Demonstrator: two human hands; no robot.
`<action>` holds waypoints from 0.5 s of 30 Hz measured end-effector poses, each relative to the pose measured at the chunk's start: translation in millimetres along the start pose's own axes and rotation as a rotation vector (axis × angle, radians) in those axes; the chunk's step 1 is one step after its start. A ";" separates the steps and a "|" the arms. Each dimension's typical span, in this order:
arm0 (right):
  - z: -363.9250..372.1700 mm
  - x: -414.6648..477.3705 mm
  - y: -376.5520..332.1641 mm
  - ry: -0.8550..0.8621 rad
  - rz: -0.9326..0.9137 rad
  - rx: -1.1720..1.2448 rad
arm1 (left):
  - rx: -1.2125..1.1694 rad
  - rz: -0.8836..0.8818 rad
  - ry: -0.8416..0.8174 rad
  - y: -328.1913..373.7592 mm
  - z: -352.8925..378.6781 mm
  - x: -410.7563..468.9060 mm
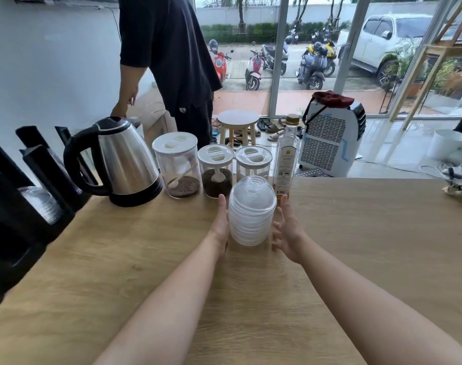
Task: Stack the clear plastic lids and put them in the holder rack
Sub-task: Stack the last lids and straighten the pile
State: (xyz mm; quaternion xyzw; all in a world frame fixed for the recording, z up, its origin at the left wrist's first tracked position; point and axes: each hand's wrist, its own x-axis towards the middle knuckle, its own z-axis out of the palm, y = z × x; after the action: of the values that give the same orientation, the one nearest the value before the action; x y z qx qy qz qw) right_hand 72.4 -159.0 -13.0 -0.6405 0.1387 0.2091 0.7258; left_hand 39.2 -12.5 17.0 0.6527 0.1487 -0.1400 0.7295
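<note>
A tall stack of clear domed plastic lids (251, 212) stands upright on the wooden counter (356, 246), in the middle of the view. My left hand (220, 225) lies flat against the stack's left side, fingers straight. My right hand (287, 230) hovers just right of the stack with its fingers spread, a small gap between palm and lids. The black holder rack (21, 206) stands at the counter's left edge, and one of its slots holds some clear lids (43, 204).
Behind the stack stand a steel kettle (124, 162), three clear jars with white tops (214, 169) and a glass bottle (287, 159). A person in dark clothes (169, 61) stands beyond the counter. A small white object (459, 180) lies at the right edge.
</note>
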 end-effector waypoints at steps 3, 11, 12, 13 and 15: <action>8.8 1.5 2.4 -0.079 -0.024 0.035 | 0.006 0.012 -0.047 -2.9 3.0 5.8; 8.1 5.8 -1.3 -0.056 0.022 0.015 | 0.074 -0.022 -0.052 -3.3 3.1 13.6; 7.5 4.9 -2.2 -0.062 0.025 0.006 | 0.075 -0.019 -0.049 -4.6 2.1 16.0; 7.1 3.3 -3.0 -0.074 0.026 0.006 | 0.079 -0.015 -0.051 -5.8 1.0 17.9; 5.2 1.3 -2.8 -0.103 0.023 0.009 | 0.081 -0.018 -0.050 -7.7 -1.7 21.2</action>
State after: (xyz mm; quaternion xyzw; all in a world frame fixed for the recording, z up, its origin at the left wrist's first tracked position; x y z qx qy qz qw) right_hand 74.5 -154.0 -10.4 -0.6240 0.1096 0.2497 0.7323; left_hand 55.5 -11.8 1.4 0.6767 0.1306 -0.1689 0.7046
